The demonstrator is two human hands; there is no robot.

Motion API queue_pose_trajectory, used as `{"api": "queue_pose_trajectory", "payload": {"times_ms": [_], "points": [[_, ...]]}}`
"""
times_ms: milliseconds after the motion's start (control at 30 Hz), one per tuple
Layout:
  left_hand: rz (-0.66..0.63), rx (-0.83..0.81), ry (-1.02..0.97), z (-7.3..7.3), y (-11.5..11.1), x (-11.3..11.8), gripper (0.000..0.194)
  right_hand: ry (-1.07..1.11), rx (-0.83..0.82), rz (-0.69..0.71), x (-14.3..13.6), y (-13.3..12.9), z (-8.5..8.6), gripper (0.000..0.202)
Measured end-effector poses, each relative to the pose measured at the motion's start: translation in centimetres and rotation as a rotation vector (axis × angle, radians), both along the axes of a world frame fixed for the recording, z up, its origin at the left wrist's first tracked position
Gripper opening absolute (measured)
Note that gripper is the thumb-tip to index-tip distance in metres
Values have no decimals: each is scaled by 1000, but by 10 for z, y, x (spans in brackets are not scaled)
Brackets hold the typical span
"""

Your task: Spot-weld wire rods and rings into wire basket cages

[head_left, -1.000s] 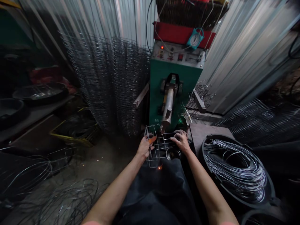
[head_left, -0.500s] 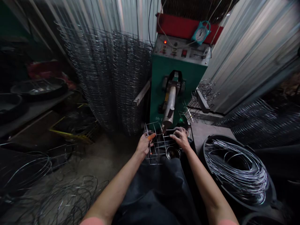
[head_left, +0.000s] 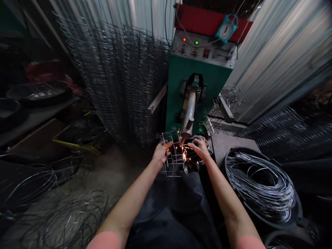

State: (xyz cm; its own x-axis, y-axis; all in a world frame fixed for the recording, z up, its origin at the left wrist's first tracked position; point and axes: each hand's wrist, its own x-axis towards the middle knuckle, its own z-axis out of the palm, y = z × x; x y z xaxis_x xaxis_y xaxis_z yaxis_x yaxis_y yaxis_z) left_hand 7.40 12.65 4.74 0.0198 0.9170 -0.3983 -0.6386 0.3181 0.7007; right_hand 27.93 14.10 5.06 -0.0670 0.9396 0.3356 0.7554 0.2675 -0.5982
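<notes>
A small wire basket frame [head_left: 174, 162] sits under the metal electrode arm [head_left: 188, 117] of a green spot-welding machine [head_left: 198, 79]. My left hand [head_left: 160, 154] grips the frame's left side, with an orange cover on the thumb. My right hand [head_left: 198, 148] holds the frame's right side, fingers curled over its wires. Orange sparks [head_left: 183, 151] fly from the spot where the arm's tip meets the wire, between my two hands. A green lamp [head_left: 196, 42] and a red lamp are lit on the machine's panel.
A tall stack of wire mesh panels [head_left: 121, 79] stands left of the machine. A dark tub of coiled wire [head_left: 261, 186] sits at my right. Loose wire hoops [head_left: 64, 218] lie on the floor at left. Finished wire frames [head_left: 223, 103] hang right of the machine.
The electrode arm has come down on the frame and sparks now fly. A green lamp has lit on the panel. Both hands stay on the frame, shifted slightly.
</notes>
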Motion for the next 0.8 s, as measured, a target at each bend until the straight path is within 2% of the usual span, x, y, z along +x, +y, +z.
{"api": "queue_pose_trajectory", "payload": {"times_ms": [400, 800], "points": [[-9, 16, 18, -1, 2, -1, 46, -18, -87, -26, -2, -2, 8, 28], [-89, 102, 60, 4, 2, -7, 58, -29, -5, -61, -2, -10, 1, 31]]}}
